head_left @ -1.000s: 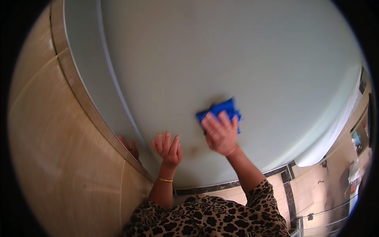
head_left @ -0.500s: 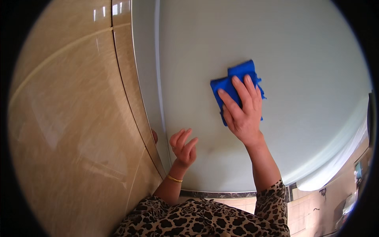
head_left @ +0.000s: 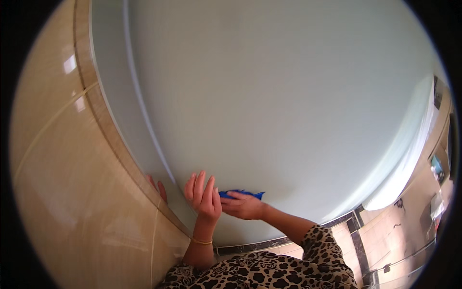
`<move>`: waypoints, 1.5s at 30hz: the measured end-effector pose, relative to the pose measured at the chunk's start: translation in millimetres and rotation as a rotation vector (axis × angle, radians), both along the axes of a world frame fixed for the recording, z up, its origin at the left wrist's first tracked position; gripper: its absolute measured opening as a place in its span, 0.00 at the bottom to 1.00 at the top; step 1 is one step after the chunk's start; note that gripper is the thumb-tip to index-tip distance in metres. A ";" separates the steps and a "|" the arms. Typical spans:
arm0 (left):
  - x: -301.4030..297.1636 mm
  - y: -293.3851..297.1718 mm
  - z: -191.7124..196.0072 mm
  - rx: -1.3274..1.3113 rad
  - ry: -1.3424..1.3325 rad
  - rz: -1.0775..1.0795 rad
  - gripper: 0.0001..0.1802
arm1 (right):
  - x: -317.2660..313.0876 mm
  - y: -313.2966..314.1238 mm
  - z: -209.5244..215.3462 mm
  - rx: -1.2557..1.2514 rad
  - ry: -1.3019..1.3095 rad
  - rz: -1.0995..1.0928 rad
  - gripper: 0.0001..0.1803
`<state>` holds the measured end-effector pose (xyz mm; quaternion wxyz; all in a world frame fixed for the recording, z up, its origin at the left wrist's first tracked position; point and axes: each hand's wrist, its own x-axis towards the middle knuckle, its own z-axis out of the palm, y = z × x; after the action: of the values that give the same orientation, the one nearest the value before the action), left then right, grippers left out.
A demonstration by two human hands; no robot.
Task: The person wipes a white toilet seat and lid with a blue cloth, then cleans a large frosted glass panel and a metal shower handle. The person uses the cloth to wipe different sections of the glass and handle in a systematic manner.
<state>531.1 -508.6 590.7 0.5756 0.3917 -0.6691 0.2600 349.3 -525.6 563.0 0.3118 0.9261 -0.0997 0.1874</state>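
Cloth: blue cloth (head_left: 242, 194) sat low on the pale panel (head_left: 288, 106), near its bottom edge, mostly hidden under the right hand (head_left: 243, 206); only a thin strip and a pointed corner showed.
Right hand: lay flat over the cloth, fingers together and pressing it to the panel, pointing left toward the other hand.
Left hand: left hand (head_left: 203, 197) was open on the panel just left of the cloth, fingers straight, close together, holding nothing; gold bangle (head_left: 202, 241) on the wrist.
Change: half a second earlier the cloth was higher up the panel with the right hand spread over it; it had since come down and left, ending beside the left hand.
Meaning: looked like a downward wipe stroke finishing at the panel's lower edge; upper area probably already covered.
Surroundings: glossy beige wall (head_left: 72, 192) on the left, dark trim (head_left: 250, 248) under the panel, leopard-print sleeve (head_left: 317, 245) near.
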 end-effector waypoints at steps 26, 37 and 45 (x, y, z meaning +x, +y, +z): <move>-8.7 21.8 5.4 -0.257 0.091 -0.220 0.12 | 61.2 -17.3 40.2 -0.240 0.073 -0.093 0.24; -14.9 -8.9 -16.4 0.080 -0.123 0.097 0.23 | -107.4 -3.6 63.9 -0.468 -0.738 -0.267 0.18; -26.3 -36.2 -56.0 -0.003 -0.215 0.136 0.26 | -98.0 0.4 36.1 -0.390 -1.307 -0.577 0.22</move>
<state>504.8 -544.8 534.7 0.4822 0.4052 -0.6985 0.3396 251.3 -525.2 599.0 0.3844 0.4903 -0.4696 0.6256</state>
